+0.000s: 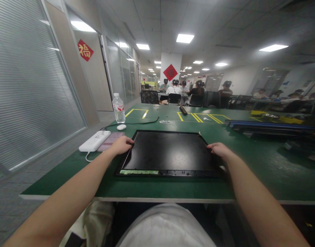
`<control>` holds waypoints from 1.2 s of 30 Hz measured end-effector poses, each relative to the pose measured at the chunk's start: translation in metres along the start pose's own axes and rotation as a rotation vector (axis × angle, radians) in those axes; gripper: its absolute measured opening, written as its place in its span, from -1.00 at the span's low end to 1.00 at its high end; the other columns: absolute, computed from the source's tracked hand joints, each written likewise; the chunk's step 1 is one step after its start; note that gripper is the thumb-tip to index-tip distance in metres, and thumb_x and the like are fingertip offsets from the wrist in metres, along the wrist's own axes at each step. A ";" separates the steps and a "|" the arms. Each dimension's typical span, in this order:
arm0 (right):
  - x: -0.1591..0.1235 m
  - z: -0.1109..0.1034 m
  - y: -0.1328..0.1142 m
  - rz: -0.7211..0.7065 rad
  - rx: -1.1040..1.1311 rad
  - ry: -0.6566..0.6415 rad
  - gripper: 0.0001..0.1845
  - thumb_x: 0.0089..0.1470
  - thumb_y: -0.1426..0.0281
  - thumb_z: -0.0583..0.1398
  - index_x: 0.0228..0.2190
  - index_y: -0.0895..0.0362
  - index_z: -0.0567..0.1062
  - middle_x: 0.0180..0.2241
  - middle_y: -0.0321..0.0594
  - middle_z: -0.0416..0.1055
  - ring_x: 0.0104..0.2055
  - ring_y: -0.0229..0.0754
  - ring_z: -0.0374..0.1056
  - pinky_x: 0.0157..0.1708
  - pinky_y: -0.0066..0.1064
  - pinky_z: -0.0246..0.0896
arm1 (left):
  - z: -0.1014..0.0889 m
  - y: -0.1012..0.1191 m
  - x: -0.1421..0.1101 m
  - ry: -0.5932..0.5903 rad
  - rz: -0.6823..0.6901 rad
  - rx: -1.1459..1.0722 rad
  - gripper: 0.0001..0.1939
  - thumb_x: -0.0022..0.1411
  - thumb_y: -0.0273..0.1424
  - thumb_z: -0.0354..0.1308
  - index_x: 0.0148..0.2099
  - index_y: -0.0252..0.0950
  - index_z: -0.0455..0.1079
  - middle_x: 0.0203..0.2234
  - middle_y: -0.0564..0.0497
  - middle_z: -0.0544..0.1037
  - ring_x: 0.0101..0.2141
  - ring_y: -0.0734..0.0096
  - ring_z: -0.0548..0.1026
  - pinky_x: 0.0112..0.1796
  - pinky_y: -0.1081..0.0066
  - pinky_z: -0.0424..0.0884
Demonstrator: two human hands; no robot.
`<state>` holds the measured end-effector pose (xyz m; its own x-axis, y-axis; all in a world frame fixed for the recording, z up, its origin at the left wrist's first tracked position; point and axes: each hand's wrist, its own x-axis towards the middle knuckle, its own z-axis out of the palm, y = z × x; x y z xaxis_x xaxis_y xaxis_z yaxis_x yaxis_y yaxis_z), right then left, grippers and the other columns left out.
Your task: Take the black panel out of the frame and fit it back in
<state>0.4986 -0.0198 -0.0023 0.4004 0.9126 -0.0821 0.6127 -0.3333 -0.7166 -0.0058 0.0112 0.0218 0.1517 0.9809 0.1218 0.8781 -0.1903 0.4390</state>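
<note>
A black flat display panel point(169, 151) lies in front of me on the green table, a green circuit strip point(139, 172) running along the left part of its near edge. My left hand point(122, 144) grips the panel's left edge, fingers closed over the rim. On the opposite side, my right hand point(219, 150) pinches the right edge between thumb and fingers. The undersides of both grips are hidden.
Left of the panel are a white power strip point(94, 141), a pinkish flat phone-like item point(111, 141), a white earbud case point(121, 127) and a water bottle point(118, 109). Long dark blue bars point(270, 126) lie at right. Seated people point(174, 88) work in the background.
</note>
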 end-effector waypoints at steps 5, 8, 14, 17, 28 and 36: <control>-0.006 0.003 0.001 -0.003 -0.002 0.005 -0.52 -0.13 0.65 0.12 -0.18 0.23 0.65 -0.33 -0.11 0.59 -0.28 -0.17 0.48 -0.26 -0.47 0.31 | 0.001 0.002 -0.003 0.025 -0.001 0.051 -0.62 0.03 -0.47 0.11 -0.12 -0.25 0.62 -0.20 -0.09 0.68 -0.16 0.13 0.61 -0.10 0.34 0.45; -0.009 0.004 0.004 -0.014 0.001 -0.002 -0.47 -0.14 0.64 0.12 -0.11 0.21 0.62 -0.30 -0.13 0.60 -0.33 -0.18 0.48 -0.30 -0.46 0.31 | 0.003 0.003 -0.005 0.055 0.042 0.121 -0.62 0.09 -0.44 0.09 -0.06 -0.30 0.59 -0.21 -0.14 0.66 -0.17 0.10 0.59 -0.13 0.31 0.46; -0.011 0.002 0.004 -0.073 -0.073 0.071 -0.61 -0.13 0.58 0.17 -0.25 0.14 0.66 -0.31 -0.18 0.60 -0.31 -0.18 0.48 -0.30 -0.47 0.29 | 0.005 0.003 -0.006 0.083 0.084 0.220 -0.62 0.17 -0.45 0.05 0.00 -0.38 0.52 -0.04 -0.30 0.59 0.01 0.02 0.52 0.06 0.22 0.36; -0.012 0.000 0.003 -0.091 -0.089 0.078 -0.65 -0.12 0.57 0.17 -0.29 0.12 0.65 -0.31 -0.20 0.60 -0.29 -0.17 0.48 -0.29 -0.47 0.28 | 0.005 0.004 -0.006 0.051 0.087 0.259 -0.70 0.21 -0.43 0.02 -0.15 -0.38 0.56 -0.01 -0.35 0.57 0.07 -0.01 0.48 0.13 0.18 0.29; -0.001 0.004 0.016 -0.116 -0.029 0.062 -0.68 -0.11 0.56 0.17 -0.29 0.14 0.63 -0.30 -0.15 0.60 -0.31 -0.15 0.48 -0.32 -0.45 0.29 | 0.001 0.013 -0.009 0.084 0.030 -0.025 -0.71 0.03 -0.53 0.08 -0.24 -0.25 0.58 -0.25 -0.14 0.67 -0.05 0.03 0.55 -0.01 0.24 0.41; -0.001 0.003 0.016 -0.116 -0.079 0.077 -0.66 -0.08 0.56 0.16 -0.27 0.13 0.65 -0.24 -0.14 0.60 -0.22 -0.11 0.49 -0.22 -0.41 0.30 | 0.004 0.020 -0.013 0.126 -0.314 -0.671 -0.64 0.05 -0.52 0.13 -0.07 -0.35 0.53 -0.51 -0.02 0.61 -0.51 0.26 0.57 -0.46 0.38 0.47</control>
<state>0.5059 -0.0252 -0.0156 0.3726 0.9264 0.0537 0.7084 -0.2466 -0.6613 0.0115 -0.0052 0.0251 -0.1491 0.9887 -0.0152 0.3997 0.0743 0.9136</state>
